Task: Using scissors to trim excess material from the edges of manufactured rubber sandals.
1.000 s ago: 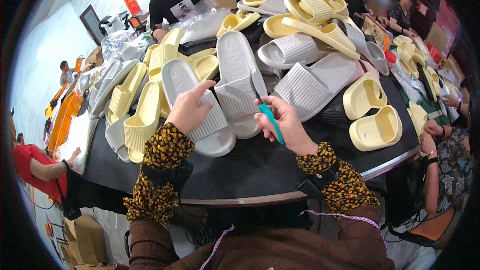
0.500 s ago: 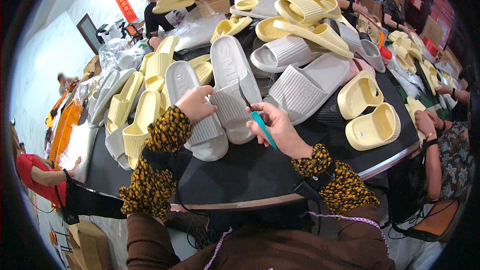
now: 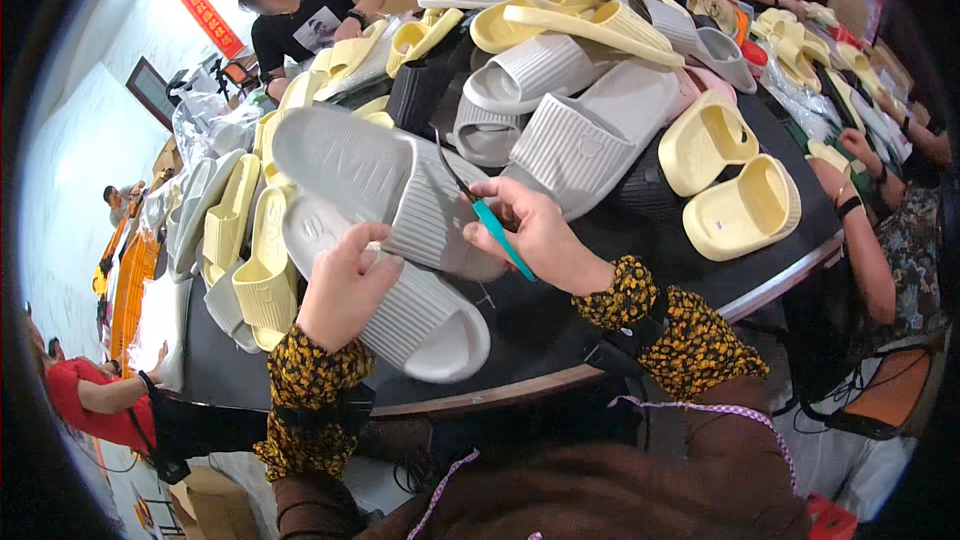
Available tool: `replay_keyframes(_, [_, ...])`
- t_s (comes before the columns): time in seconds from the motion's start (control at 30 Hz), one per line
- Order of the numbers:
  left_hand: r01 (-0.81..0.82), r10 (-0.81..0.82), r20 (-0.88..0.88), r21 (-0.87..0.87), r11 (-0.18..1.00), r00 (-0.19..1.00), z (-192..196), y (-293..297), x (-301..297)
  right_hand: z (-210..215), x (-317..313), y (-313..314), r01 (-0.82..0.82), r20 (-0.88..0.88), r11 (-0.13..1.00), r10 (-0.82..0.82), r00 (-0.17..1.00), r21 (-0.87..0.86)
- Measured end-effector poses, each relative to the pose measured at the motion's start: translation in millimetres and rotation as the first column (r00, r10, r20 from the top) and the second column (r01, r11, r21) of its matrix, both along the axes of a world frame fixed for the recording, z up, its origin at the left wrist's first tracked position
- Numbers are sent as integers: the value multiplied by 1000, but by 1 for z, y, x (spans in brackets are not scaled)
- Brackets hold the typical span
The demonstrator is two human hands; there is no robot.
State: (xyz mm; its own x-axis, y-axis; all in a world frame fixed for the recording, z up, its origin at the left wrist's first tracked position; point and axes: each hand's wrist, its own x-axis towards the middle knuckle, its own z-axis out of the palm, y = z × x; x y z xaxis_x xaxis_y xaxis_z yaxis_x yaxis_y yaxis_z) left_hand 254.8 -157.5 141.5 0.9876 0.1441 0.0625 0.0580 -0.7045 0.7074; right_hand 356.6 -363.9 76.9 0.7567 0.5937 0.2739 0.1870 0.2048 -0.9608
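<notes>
Two grey ribbed slides lie slantwise before me at the table's front. The near slide has its open toe toward the lower right; the far slide partly overlaps it, its toe end blurred. My left hand is closed, thumb and index finger pinching at the near slide's strap edge. My right hand is closed round a teal-handled tool with a thin, curved dark tip, held against the far slide's strap. Whether it is scissors or tweezers is unclear. A thin pale sliver shows below that slide.
A heap of yellow and grey slides fills the table's middle. Two yellow slides stand at the right, more yellow ones at the left. Co-workers sit around the black table; one person is across from me.
Both grey slides have turned from upright to slanting, their heel ends swinging left. My left hand has moved down and left. The person opposite has lowered a yellow slide. The view has shifted.
</notes>
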Motion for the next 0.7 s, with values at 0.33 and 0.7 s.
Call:
replay_keyframes(0.33, [-141,128,-69,-246,959,989,-10,4,-12,4,-1,-1,-71,-142,987,91,986,143])
replay_keyframes(0.7, [-242,354,441,-289,926,825,-12,11,-12,-4,-4,4,-46,261,996,24,965,77])
